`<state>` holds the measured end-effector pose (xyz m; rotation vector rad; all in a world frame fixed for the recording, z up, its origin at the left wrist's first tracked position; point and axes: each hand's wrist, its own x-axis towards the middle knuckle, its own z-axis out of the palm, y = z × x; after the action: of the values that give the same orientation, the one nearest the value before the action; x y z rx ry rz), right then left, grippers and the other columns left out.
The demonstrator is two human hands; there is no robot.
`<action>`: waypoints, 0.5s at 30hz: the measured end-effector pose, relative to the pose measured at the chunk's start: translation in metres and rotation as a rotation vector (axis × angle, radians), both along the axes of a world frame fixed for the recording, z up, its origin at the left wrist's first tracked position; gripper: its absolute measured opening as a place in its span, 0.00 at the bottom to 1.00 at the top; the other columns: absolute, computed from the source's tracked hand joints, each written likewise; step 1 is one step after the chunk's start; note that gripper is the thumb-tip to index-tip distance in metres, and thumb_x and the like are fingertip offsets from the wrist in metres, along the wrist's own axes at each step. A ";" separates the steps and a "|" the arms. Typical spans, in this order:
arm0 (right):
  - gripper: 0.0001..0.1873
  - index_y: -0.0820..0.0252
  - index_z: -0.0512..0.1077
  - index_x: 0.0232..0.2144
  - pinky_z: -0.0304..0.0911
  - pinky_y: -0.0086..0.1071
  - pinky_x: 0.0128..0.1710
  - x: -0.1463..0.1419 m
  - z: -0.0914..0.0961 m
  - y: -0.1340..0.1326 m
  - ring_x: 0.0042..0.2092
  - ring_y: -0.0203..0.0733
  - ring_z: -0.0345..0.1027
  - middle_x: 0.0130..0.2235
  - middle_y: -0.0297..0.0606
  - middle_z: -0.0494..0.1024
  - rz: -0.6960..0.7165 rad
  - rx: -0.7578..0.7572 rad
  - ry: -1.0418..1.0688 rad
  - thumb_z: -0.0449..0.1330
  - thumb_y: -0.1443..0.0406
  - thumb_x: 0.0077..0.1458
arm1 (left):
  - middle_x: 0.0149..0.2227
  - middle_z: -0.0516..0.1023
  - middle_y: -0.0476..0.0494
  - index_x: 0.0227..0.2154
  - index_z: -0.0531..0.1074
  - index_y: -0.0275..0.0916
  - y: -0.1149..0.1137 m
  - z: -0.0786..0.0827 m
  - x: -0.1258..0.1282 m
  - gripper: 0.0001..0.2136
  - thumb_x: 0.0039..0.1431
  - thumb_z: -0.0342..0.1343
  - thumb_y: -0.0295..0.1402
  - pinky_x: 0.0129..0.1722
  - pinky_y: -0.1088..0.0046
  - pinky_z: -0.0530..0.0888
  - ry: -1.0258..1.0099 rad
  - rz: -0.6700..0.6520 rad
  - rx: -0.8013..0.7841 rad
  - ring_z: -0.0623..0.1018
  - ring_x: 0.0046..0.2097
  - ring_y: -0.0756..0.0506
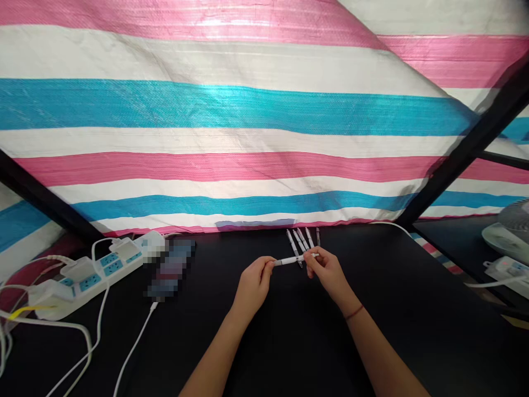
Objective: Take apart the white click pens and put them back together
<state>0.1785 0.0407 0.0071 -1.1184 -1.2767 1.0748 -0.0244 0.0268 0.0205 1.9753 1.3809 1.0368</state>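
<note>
A white pen (288, 260) is held nearly level above the black table, stretched between both hands. My left hand (255, 278) pinches its grey-tipped left end between thumb and fingers. Around its right end, the fingers of my right hand (324, 269) are closed, hiding part of it. Just behind the held pen lie several more white pens (301, 240), side by side and pointing away from me. To their right is a darker, slim pen-like piece (318, 236).
A white power strip (107, 270) with plugs and cables is at the left. Near it, a blurred-out phone-like device (171, 270) has a white cable (134, 344) attached. A striped sheet (248, 160) hangs behind the black table (314, 347). Another power strip (510, 273) and a fan (514, 223) stand right.
</note>
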 end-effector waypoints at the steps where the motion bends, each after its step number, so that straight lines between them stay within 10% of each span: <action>1: 0.18 0.60 0.69 0.28 0.58 0.28 0.19 -0.001 0.000 0.000 0.19 0.34 0.61 0.17 0.30 0.68 -0.005 -0.011 0.035 0.62 0.51 0.48 | 0.33 0.75 0.46 0.40 0.71 0.40 0.000 0.000 0.000 0.12 0.64 0.43 0.37 0.35 0.74 0.69 -0.010 0.004 0.016 0.74 0.34 0.48; 15: 0.32 0.55 0.62 0.48 0.71 0.34 0.26 -0.005 0.006 -0.001 0.30 0.41 0.72 0.36 0.40 0.78 -0.070 -0.017 0.237 0.66 0.52 0.43 | 0.32 0.74 0.49 0.42 0.72 0.42 -0.009 0.002 0.012 0.11 0.59 0.49 0.32 0.33 0.75 0.67 0.057 -0.197 -0.100 0.71 0.31 0.49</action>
<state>0.1736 0.0396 0.0133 -1.0082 -1.0364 1.1314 -0.0122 0.0180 0.0226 2.0328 1.2134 0.8122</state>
